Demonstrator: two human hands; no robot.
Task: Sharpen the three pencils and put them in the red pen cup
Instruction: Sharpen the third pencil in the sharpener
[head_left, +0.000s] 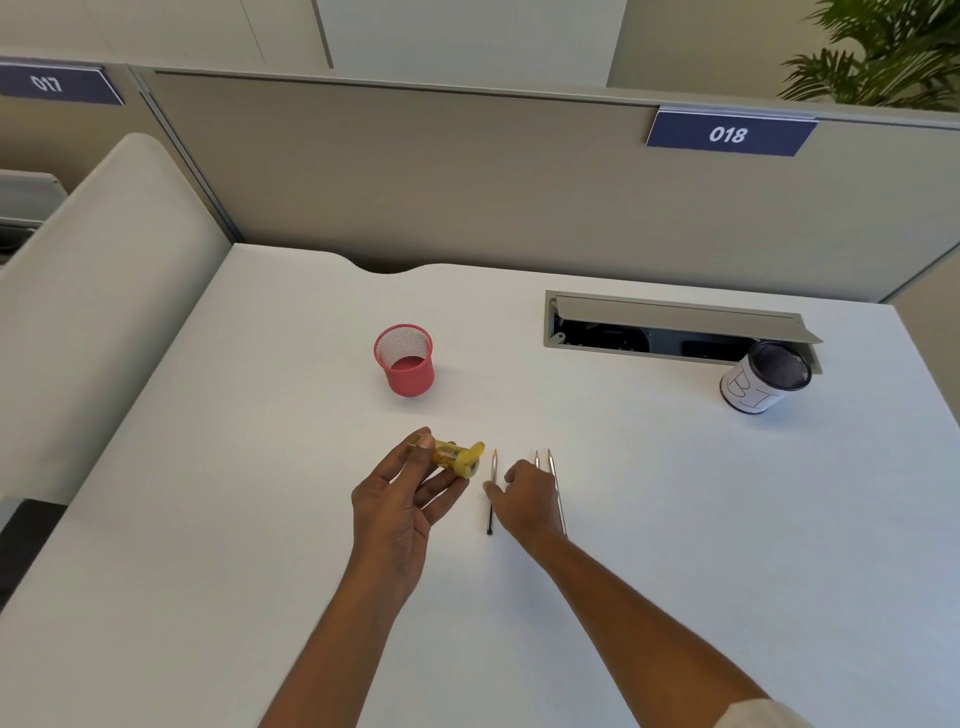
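1. Hard-to-see bits first. The middle pencil is almost all under the right hand, with just the tip poking out. The writing on the paper round the black cup is only partly readable. A pale sleeve is cut off at the bottom right corner.
2. Around the bench: a "017" sign far left on the divider. The red cup stands upright, beyond the hands and a bit left of the pencils. Further right there's an open cable hatch, with the black cup at its right end. A "018" sign hangs above, and a plant sits in the top right corner.
3. The left hand is raised, thumb and fingers curled round a yellow sharpener lying sideways.
4. The left pencil lies flat on the bench, point away, with the right hand's thumb right against it.
5. The right hand is palm down, fingers curled over the pencils. I can't tell if it's actually pinching one.
6. The right pencil lies along that hand's right edge.
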